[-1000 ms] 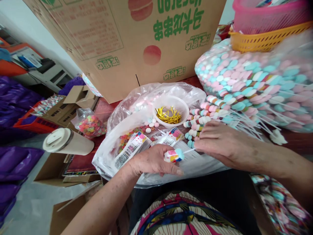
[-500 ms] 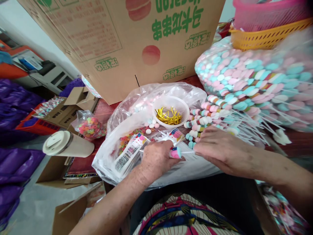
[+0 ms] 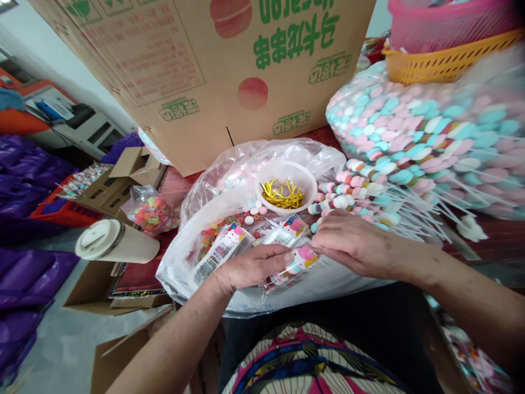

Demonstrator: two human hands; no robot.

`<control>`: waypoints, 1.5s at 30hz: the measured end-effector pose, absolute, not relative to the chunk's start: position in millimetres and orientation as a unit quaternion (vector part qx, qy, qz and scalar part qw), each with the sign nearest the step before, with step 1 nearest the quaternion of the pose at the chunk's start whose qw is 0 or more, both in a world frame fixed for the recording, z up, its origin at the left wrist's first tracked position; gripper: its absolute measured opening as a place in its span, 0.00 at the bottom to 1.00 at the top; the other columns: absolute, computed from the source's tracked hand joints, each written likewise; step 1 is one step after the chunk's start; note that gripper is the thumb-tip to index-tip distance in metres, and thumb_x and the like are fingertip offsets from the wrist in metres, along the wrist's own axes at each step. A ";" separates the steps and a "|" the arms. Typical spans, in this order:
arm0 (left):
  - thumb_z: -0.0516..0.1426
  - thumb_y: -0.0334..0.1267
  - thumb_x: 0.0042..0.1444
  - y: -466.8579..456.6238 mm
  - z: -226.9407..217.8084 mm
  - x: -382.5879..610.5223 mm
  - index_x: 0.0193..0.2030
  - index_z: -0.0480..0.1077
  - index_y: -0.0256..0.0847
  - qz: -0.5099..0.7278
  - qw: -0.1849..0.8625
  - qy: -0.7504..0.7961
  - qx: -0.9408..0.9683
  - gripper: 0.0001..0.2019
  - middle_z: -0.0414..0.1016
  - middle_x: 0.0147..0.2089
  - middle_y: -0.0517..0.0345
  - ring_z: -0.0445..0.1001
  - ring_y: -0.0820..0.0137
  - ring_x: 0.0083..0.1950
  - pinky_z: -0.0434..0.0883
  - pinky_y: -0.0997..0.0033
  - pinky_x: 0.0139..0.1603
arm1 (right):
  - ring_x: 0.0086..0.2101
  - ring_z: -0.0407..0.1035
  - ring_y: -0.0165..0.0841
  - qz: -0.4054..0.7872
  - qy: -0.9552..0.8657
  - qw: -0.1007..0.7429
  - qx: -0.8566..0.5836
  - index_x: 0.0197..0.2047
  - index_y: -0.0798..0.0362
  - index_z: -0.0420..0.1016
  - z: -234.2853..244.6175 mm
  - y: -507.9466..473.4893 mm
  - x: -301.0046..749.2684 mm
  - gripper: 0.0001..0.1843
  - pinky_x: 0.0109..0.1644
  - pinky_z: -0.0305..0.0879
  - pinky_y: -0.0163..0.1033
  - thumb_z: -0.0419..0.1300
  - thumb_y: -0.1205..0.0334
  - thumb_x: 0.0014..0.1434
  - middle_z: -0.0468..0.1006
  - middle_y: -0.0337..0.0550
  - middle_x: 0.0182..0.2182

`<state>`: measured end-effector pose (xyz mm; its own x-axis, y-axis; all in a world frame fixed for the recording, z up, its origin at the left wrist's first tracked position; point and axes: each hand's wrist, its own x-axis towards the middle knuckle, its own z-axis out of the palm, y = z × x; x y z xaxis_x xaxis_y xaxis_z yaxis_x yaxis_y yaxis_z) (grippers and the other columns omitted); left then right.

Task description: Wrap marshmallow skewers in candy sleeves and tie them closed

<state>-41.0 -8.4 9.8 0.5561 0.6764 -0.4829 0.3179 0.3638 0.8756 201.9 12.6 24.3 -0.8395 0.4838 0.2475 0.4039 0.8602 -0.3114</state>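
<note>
Between my two hands lies a small clear candy bag (image 3: 304, 257) printed in pink, white and yellow, with pale candy pieces showing through it. My left hand (image 3: 258, 265) grips it from the left, thumb on top. At the bag's right end, the bent fingers of my right hand (image 3: 348, 241) pinch the edge; the fingertips are partly hidden. Two stacks of flat printed bags, a left stack (image 3: 221, 254) and a right stack (image 3: 283, 235), lie just beyond. Candy skewers (image 3: 369, 200) with white sticks lie to the right of my right hand.
A white bowl (image 3: 310, 189) of gold twist ties (image 3: 283, 194) sits on the plastic sheet (image 3: 176, 273) with loose candies. A large cardboard box (image 3: 213, 98) stands behind. A cup (image 3: 135, 243) is at left; a big bag of candy skewers (image 3: 410, 120) and stacked baskets (image 3: 435, 63) are at right.
The candy skewer earlier held by its stick now appears to be inside the printed bag. My right hand has moved left to the bag's end, and my left hand has turned flatter.
</note>
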 end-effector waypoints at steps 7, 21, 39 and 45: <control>0.59 0.56 0.49 -38.2 -24.1 -10.3 0.30 0.69 0.36 0.237 0.679 0.524 0.457 0.21 0.64 0.22 0.64 0.57 0.79 0.21 0.56 0.78 0.22 | 0.30 0.64 0.33 0.127 -0.961 0.084 -0.232 0.28 0.56 0.70 9.9 12.4 180.1 0.11 0.39 0.59 0.41 0.49 0.71 0.59 0.71 0.43 0.25; 0.48 0.51 0.61 -32.4 -16.7 -18.6 0.35 0.66 0.37 0.273 0.564 0.491 0.605 0.17 0.70 0.30 0.58 0.66 0.73 0.32 0.64 0.75 0.32 | 0.19 0.67 0.29 0.595 -0.563 0.358 -0.449 0.31 0.52 0.65 -33.8 -31.2 134.4 0.15 0.27 0.65 0.36 0.52 0.49 0.61 0.69 0.34 0.17; 0.50 0.38 0.56 -8.9 -6.0 -49.8 0.30 0.68 0.39 0.080 0.599 0.409 0.684 0.09 0.70 0.27 0.61 0.68 0.71 0.31 0.68 0.73 0.34 | 0.36 0.68 0.41 -0.117 -0.976 0.097 -0.159 0.49 0.59 0.71 1.1 -6.5 139.5 0.19 0.56 0.57 0.60 0.43 0.72 0.63 0.77 0.50 0.35; 0.51 0.37 0.59 -17.7 9.4 -45.0 0.38 0.70 0.35 -0.006 0.316 0.425 0.848 0.09 0.75 0.36 0.49 0.74 0.60 0.36 0.70 0.63 0.37 | 0.26 0.68 0.37 0.155 -0.950 0.003 -0.272 0.28 0.56 0.70 -5.0 -4.9 135.4 0.08 0.36 0.67 0.45 0.50 0.68 0.53 0.75 0.50 0.24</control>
